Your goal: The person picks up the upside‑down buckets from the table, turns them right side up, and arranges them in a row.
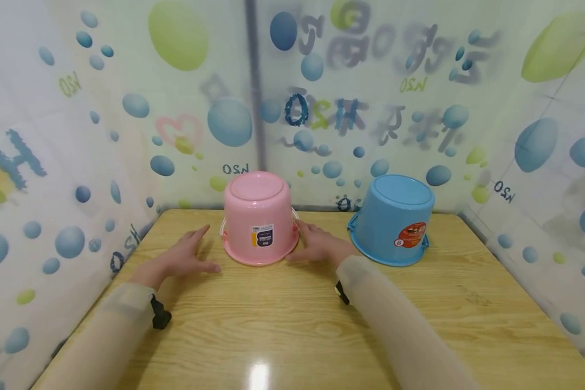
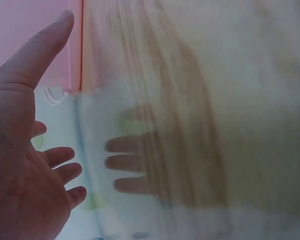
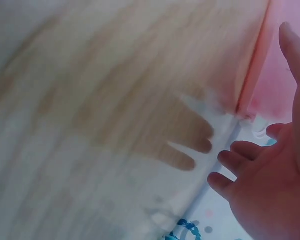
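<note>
A pink bucket (image 1: 256, 208) stands upside down on the table, its rim downward, with a label on its front and a white handle at its sides. To its left, my left hand (image 1: 182, 257) is spread with straight fingers, apart from the bucket. On its right side my right hand (image 1: 322, 244) reaches along the wall, fingers extended; contact with the bucket cannot be made out. In the left wrist view the left thumb (image 2: 40, 50) points toward the pink wall. The right wrist view shows the right palm (image 3: 270, 195) unclenched beside the pink rim.
Right of the pink bucket, an upturned blue bucket (image 1: 400, 214) with a red sticker stands close to my right wrist. The shiny wooden table (image 1: 283, 319) meets a patterned curtain (image 1: 370, 108) behind the buckets and at both sides.
</note>
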### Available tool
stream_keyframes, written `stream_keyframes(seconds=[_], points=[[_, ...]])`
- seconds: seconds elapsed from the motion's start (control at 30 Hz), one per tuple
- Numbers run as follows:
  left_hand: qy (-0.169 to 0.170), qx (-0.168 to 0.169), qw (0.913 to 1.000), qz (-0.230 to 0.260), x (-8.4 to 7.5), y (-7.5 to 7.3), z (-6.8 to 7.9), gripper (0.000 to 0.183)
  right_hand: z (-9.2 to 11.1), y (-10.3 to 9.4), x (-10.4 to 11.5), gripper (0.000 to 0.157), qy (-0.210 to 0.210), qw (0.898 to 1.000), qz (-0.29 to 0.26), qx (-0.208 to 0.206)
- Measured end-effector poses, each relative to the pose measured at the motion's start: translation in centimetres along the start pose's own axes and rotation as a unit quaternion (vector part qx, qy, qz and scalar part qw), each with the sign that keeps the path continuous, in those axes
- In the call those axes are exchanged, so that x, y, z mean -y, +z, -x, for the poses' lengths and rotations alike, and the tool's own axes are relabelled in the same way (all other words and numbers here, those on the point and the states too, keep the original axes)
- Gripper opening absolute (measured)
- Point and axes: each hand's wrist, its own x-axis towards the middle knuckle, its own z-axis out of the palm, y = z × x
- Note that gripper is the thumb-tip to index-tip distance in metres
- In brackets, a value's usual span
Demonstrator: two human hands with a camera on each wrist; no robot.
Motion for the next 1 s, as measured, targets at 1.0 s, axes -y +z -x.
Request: stream_keyframes(seconds=[1.0], points=[[0.005,0.044,0.9990,-0.012,-1.2,0.8,-3.8,0.118,-1.5,0.8,0.4,0.123,0.011,1.000,0.011,0.011]])
